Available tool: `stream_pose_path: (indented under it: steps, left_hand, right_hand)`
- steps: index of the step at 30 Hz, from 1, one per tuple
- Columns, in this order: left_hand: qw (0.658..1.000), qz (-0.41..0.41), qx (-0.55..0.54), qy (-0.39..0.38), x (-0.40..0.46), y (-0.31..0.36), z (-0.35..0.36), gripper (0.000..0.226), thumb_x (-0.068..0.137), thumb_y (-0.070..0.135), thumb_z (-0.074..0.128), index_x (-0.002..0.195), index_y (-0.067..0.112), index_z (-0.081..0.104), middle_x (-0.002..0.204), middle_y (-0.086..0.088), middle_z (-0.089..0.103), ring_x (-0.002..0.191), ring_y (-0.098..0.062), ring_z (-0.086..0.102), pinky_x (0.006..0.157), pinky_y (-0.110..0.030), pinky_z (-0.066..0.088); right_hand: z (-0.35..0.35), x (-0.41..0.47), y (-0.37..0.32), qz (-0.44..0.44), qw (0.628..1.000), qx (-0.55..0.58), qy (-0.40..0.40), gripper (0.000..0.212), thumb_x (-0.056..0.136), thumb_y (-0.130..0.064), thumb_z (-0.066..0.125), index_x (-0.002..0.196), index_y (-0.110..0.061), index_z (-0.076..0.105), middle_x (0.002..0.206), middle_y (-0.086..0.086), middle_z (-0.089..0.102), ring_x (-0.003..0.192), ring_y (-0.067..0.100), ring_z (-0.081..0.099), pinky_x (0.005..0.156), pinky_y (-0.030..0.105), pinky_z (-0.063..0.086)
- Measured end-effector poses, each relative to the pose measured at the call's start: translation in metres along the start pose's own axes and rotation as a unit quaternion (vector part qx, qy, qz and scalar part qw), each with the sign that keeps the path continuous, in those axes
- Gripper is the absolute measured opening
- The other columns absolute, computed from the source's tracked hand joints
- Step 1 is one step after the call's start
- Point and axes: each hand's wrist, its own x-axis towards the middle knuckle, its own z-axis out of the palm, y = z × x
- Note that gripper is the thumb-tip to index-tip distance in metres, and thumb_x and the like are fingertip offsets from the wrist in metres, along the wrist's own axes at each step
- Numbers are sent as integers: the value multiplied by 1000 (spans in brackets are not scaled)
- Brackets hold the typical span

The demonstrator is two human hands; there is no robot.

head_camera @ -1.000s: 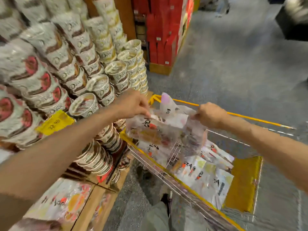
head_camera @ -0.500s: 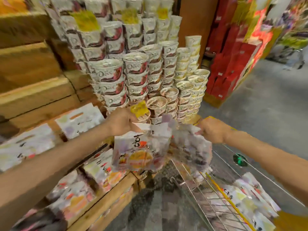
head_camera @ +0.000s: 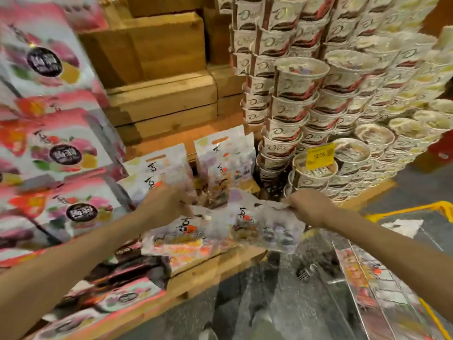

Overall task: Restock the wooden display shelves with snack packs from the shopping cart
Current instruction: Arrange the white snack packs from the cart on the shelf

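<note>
My left hand (head_camera: 164, 204) and my right hand (head_camera: 310, 207) each grip a top corner of white snack packs (head_camera: 235, 229) with orange and purple print, held flat over the front of the low wooden shelf (head_camera: 208, 268). Two matching snack packs (head_camera: 224, 158) stand upright on that shelf just behind my hands. The shopping cart (head_camera: 407, 212) with its yellow rim and wire sides sits at the lower right, holding more packs (head_camera: 367, 278).
Stacked white and brown cups (head_camera: 318, 94) with a yellow price tag (head_camera: 320, 155) fill the right side. Pink and white boxes (head_camera: 56, 143) pile up on the left. Bare wooden steps (head_camera: 161, 94) rise behind the shelf. Grey floor lies below.
I have carried the snack packs from over the cart leftward to the wooden shelf. The view has swung from the cart and aisle to the shelf and boxes.
</note>
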Motion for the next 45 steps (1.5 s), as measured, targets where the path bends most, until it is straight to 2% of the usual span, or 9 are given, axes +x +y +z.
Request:
stream_pose_path:
  steps: [5,15,20,31,35,38,40,43,45]
  left_hand:
    - [989,-133,-1,57,28,-103,34,46,63,77,56,79,35,68,72,16,67,65,-3,61,59,-25,53]
    - [961,-233,-75,127,33,-86,-20,17,78,45,69,82,30,75,83,6,73,81,-17,67,68,-30,52]
    - [947,-244,-99,184,45,-87,-9,14,80,36,72,85,24,78,85,0,76,79,-23,68,63,-32,51]
    - [932,-250,-126,231,72,-78,-13,10,84,26,69,84,22,78,87,2,76,80,-16,68,65,-30,52]
    - [931,-238,-112,254,85,-75,-19,14,83,30,69,86,19,78,84,-2,75,77,-20,68,66,-36,53]
    - [928,-238,-116,261,89,-80,-17,15,83,32,69,86,20,78,81,-2,75,75,-21,67,67,-36,52]
    - [929,-234,-121,259,88,-83,-14,15,82,32,69,86,20,78,81,-2,75,75,-20,67,68,-36,53]
    - [928,-219,-136,269,83,-87,-8,13,82,28,70,84,19,78,83,0,75,77,-17,68,70,-36,53]
    - [925,-214,-149,276,78,-90,-4,12,81,27,70,84,18,78,83,0,76,76,-17,68,71,-36,53]
  right_hand:
    - [-14,84,0,-77,996,-19,36,23,82,-17,56,101,-26,66,86,7,69,84,30,64,58,28,42]
    - [-51,217,18,-150,986,-60,46,47,80,-3,51,120,-27,61,112,6,68,101,28,63,67,30,43]
    - [-10,238,15,-172,982,-79,9,49,81,-2,48,116,-32,62,100,5,71,91,28,65,60,30,43]
    - [13,234,19,-35,999,-2,2,16,92,-21,49,91,-18,65,82,7,68,75,29,64,61,36,54]
    - [21,214,-5,-151,973,29,172,34,80,-19,67,113,-16,64,107,9,66,105,31,59,88,43,47]
    - [25,197,-54,-277,914,98,278,30,79,-13,66,109,-9,64,108,9,61,102,28,54,85,39,43]
    - [42,190,-93,-325,910,152,207,24,84,-11,62,108,-10,63,104,8,62,95,26,56,78,36,44]
    - [81,201,-140,-254,926,265,-89,32,96,-22,50,126,-13,53,116,6,61,103,23,59,82,34,48]
    - [107,222,-164,-120,856,440,-242,33,98,-20,49,129,-9,52,117,4,62,104,18,60,82,23,46]
